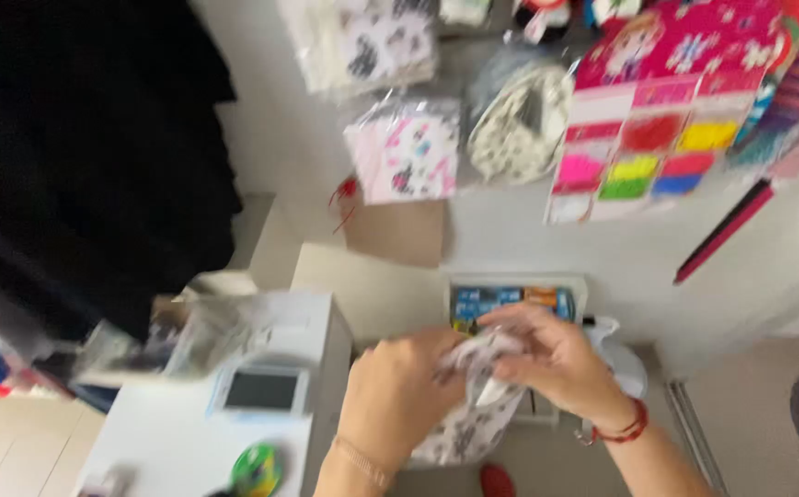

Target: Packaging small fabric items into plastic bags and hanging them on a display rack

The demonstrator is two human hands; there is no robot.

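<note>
Both my hands meet low in the middle of the head view and grip one thing. My left hand (395, 391) holds the left side of a white cloth item with dark print (468, 419), seemingly in a clear wrapper. My right hand (556, 359), with a red bracelet at the wrist, pinches its top from the right. The cloth hangs down between my hands. The picture is blurred by motion.
A white counter (169, 442) at lower left carries a small grey-screened device (261, 391), a green round thing (257, 469) and clear bags (178, 336). Behind my hands sits a tray of coloured packets (510, 299). Packaged printed cloths (406, 152) and a pink card of coloured items (657, 129) hang on the wall. Dark clothing (86, 156) hangs at left.
</note>
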